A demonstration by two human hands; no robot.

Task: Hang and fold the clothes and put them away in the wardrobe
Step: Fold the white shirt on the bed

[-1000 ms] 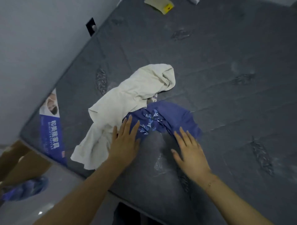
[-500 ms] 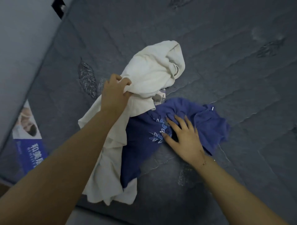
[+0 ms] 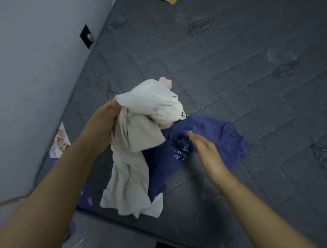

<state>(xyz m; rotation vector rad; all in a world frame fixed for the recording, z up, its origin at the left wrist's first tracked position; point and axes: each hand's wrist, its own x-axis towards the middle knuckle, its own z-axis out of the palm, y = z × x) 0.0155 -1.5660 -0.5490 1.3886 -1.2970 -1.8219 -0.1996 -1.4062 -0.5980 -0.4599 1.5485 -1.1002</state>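
My left hand (image 3: 106, 122) grips a cream garment (image 3: 139, 141) by a bunched fold and holds it lifted above the mattress, its lower end hanging toward the near edge. A bit of pink cloth (image 3: 166, 82) peeks out behind its top. Under and to the right lies a crumpled dark blue garment (image 3: 210, 134) with a white leaf print. My right hand (image 3: 205, 152) hovers over the blue garment with fingers extended, blurred by motion; whether it touches the cloth is unclear.
Both garments are on a dark grey quilted mattress (image 3: 247, 70) that fills most of the view. A pale wall (image 3: 35, 70) with a black socket (image 3: 86, 36) runs along the left. A printed label (image 3: 60, 141) sits on the mattress's left side. A yellow item (image 3: 169, 1) lies at the far edge.
My left hand has gone from lying flat to grasping the cream garment and lifting it clear of the blue one. My right hand has risen off the blue garment.
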